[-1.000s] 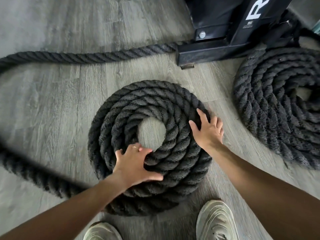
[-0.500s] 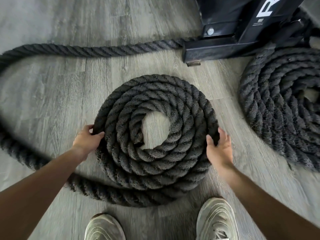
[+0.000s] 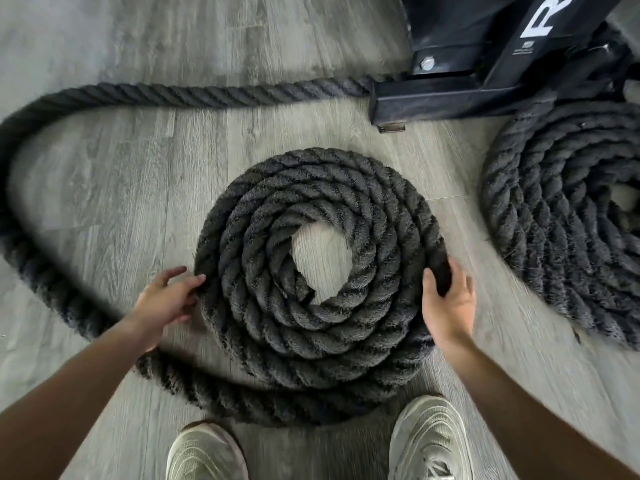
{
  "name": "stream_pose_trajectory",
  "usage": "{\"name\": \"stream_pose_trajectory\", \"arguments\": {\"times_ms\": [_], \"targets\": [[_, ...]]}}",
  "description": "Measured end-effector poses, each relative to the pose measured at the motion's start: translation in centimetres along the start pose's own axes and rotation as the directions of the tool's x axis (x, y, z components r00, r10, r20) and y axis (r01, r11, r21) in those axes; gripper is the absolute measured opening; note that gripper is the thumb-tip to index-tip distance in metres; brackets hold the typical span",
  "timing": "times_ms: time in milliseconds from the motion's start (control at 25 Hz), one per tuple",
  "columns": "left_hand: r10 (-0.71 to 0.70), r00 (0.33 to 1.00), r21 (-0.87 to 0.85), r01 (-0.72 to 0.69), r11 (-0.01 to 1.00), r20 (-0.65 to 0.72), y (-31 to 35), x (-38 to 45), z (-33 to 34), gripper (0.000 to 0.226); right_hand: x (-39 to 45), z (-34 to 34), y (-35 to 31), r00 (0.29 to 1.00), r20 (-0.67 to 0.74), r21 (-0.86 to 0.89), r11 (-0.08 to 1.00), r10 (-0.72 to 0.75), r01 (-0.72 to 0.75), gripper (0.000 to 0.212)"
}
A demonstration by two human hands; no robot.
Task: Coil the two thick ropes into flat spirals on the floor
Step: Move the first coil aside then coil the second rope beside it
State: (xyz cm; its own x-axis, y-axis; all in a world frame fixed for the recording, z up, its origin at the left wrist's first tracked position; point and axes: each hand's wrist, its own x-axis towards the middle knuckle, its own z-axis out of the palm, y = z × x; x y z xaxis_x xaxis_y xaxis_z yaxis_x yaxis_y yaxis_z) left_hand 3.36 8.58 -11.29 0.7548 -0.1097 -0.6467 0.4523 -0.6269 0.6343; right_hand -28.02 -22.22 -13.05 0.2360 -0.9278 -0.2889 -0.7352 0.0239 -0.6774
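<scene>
Two bare hands rest against opposite sides of a flat coil of thick dark rope (image 3: 322, 271) on a grey wood-look floor (image 3: 114, 188). The left hand (image 3: 164, 303) sits at the coil's nine o'clock edge, fingers spread loosely with the fingertips touching the outermost turn; it clamps nothing. The right hand (image 3: 448, 303) sits at the coil's three o'clock edge, its thumb and fingers curled around the outer turn, cupping the rope rather than closing fully on it.

The coil lies between the two hands, near the middle of the view, wound in about four turns around a bare patch of floor at its centre. From its six o'clock edge the loose tail of the rope (image 3: 52, 268) runs out toward seven o'clock, passes under the left forearm, sweeps up the left side of the view, and runs along the top toward one o'clock, where it meets the foot of a black metal frame (image 3: 450, 95).

A second coil (image 3: 568, 216), also dark rope, lies at three o'clock, well apart from the right hand and partly cut off by the edge.

The black frame carries a large white letter "R" (image 3: 547, 19), cropped at the top, with a small label below it too small to read.

Two pale sneakers (image 3: 429, 441) point upward at six o'clock.
</scene>
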Motion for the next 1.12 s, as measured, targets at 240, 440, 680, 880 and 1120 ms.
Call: {"name": "stream_pose_trajectory", "arguments": {"times_ms": [240, 440, 680, 880, 1120], "targets": [[0.072, 0.995, 0.023, -0.073, 0.997, 0.063, 3.0, 2.5, 1.6, 0.047, -5.5, 0.4, 2.1, 0.998, 0.067, -0.122, 0.992, 0.016, -0.008, 0.064], [0.034, 0.998, 0.039, -0.036, 0.999, 0.052, 0.6, 0.5, 2.3, 0.046, 1.6, -1.3, -0.2, 0.967, 0.235, -0.222, 0.963, -0.096, 0.150, 0.063], [-0.175, 0.980, -0.149, 0.187, 0.971, 0.090, -4.0, -4.2, 3.6, 0.056, 9.0, -1.0, -4.7, 0.981, 0.180, -0.196, 0.974, -0.077, 0.113, 0.055], [-0.089, 0.996, -0.114, 0.085, 0.990, -0.031, -1.7, -1.6, 2.3, 0.067, 1.5, 0.1, -1.9, 0.996, 0.082, -0.082, 0.996, 0.039, -0.033, 0.057], [0.069, 0.997, -0.029, -0.069, 0.997, -0.027, 2.1, 1.7, 1.0, 0.064, -6.5, 0.9, 1.2, 0.978, 0.118, -0.084, 0.983, 0.174, -0.165, 0.064]]}}
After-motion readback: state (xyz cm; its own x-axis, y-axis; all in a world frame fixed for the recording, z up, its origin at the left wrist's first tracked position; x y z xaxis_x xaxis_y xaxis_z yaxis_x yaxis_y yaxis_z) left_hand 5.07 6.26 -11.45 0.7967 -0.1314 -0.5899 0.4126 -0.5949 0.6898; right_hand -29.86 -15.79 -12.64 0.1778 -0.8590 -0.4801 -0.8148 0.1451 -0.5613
